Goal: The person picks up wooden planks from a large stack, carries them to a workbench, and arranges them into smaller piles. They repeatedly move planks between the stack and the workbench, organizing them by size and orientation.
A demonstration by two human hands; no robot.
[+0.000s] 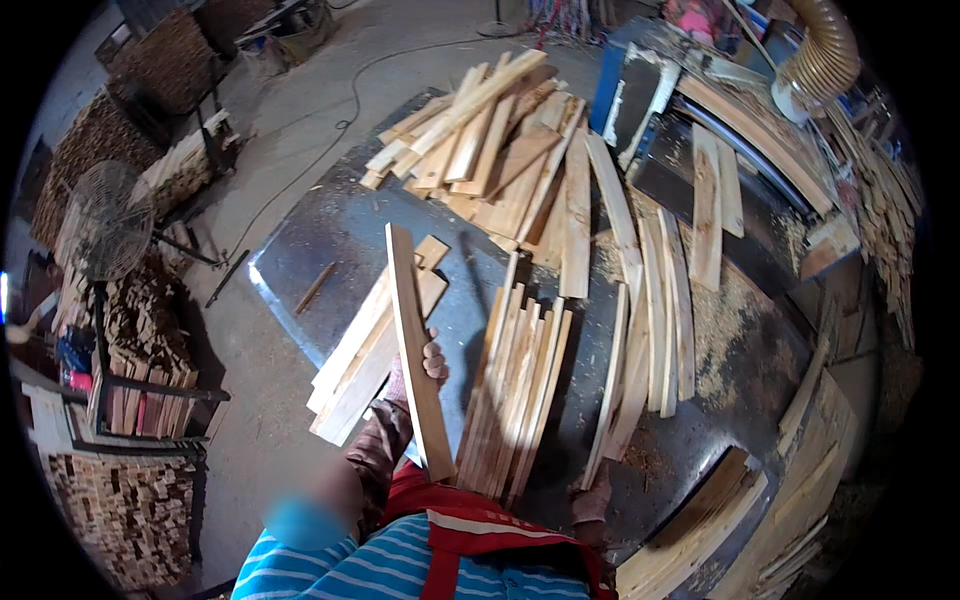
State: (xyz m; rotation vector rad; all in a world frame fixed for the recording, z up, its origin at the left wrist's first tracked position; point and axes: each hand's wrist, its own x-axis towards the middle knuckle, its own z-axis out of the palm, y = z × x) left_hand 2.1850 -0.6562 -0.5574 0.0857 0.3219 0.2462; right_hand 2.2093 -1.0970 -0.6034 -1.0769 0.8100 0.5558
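Note:
A long pale wooden board (418, 370) stands tilted up before my body. My left hand (433, 358) is closed around its edge, with the fingers showing on the right side. Left of it, several light boards (365, 350) lie stacked over the table edge. To the right, a row of narrow wooden slats (515, 390) stands on edge, close together. My right hand (591, 497), dim and partly hidden, is closed at the near end of a wooden strip (606, 400). More strips (662, 310) lie beyond it.
A loose pile of boards (490, 140) covers the far part of the dark metal table (320, 235). At the far right stand a machine with a curved guard (760, 150) and a ribbed hose (822, 55). Sawdust (725, 325) lies at right. A fan (110, 220) and stacked wood (125, 510) are at left.

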